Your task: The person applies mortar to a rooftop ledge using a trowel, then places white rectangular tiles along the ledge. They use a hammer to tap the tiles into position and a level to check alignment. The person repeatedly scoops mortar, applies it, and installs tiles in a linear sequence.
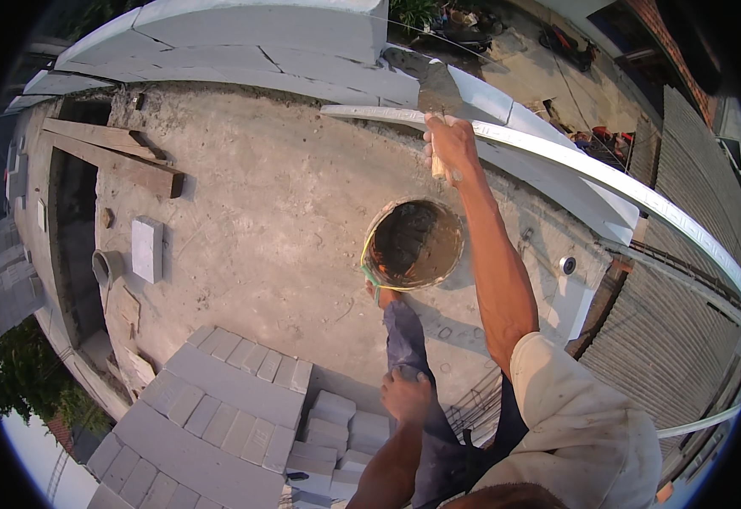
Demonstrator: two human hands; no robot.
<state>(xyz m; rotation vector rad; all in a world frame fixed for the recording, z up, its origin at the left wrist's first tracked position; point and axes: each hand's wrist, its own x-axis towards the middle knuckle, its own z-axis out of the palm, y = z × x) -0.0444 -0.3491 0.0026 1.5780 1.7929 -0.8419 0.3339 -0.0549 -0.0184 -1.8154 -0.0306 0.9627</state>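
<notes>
We've got a steel trowel (435, 87) gripped by its handle in the right hand (448, 146), blade smeared with grey mortar and pointing away over the white block wall's top, while a round bucket (413, 244) of wet brownish mortar sits just below on the concrete.

A rooftop building site: concrete slab (285, 220), stacked grey blocks (218, 416), mortar bucket (413, 246)

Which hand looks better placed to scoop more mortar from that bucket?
Probably the right hand: it grips the trowel, just beyond the bucket. The left hand rests on the person's knee, holding no tool.
</notes>
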